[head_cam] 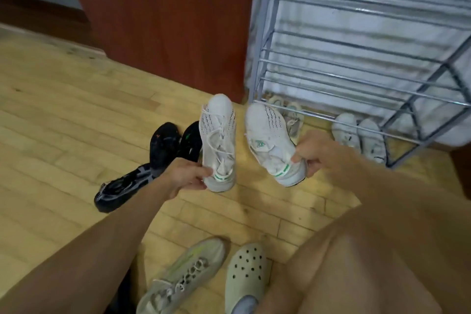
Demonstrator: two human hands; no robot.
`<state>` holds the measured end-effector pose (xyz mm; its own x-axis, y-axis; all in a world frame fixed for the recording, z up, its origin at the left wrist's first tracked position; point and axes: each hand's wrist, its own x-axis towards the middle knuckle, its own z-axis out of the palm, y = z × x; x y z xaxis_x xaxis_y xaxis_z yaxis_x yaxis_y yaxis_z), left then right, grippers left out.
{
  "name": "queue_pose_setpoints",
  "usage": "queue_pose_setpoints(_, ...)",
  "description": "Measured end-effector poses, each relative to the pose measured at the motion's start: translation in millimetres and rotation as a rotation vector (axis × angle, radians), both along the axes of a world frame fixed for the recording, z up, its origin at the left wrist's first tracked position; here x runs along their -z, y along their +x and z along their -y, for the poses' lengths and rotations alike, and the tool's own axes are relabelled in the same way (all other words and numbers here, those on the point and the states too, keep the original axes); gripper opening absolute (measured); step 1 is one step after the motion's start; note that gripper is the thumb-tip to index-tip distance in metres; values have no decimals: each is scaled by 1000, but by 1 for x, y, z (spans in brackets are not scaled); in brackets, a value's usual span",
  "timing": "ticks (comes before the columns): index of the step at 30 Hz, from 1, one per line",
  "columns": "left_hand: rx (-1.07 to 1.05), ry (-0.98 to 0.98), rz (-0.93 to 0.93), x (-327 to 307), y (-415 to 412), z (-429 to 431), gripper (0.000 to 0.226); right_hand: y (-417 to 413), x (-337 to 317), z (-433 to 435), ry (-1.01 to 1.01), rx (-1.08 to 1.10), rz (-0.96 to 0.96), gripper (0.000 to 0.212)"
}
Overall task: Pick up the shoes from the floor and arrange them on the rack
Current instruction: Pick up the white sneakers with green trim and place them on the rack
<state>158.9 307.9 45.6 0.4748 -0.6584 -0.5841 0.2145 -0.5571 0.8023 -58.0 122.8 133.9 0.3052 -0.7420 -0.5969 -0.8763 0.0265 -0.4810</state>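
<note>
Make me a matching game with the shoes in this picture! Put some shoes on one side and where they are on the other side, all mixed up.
Shoes:
1. white knit sneaker with laces showing
2. white knit sneaker with green logo
3. black shoes
4. holey clog

Places:
A. on the floor, left of the held sneakers
B. held at the heel by the right hand
C. nearest the camera, at the bottom of the picture
D. held at the heel by the left hand

Pairs: 1-D, 2-B, 3-A, 4-C
</note>
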Motion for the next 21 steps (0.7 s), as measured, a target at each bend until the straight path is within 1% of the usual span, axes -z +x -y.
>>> queue_pose_setpoints(4,57,-12,44,-34,-12,35,20,-28,-20,19,16,109,102,36)
queue_pose_setpoints(6,68,-6,38,-46,-19,56,23,-41,-22,30,46,189,185,37)
queue_pose_setpoints(9,163,36,44,-56,-28,90,27,-55,-16,47,92,298,269,35)
queue_pose_setpoints(13,255,51,62,-52,-34,138,25,-64,3,80,111,401,325,30)
queue_pose_setpoints(15,250,25,101,-45,-36,166,23,-65,16,100,101,442,346,24)
queue_pose_setpoints(17,226,2,144,-36,-36,197,23,-64,30,123,81,462,381,23)
queue_pose_setpoints(19,199,-19,188,-27,-32,227,20,-60,45,144,49,473,432,14)
queue_pose_setpoints(21,163,-45,222,-17,-25,256,14,-52,59,167,40,483,505,23)
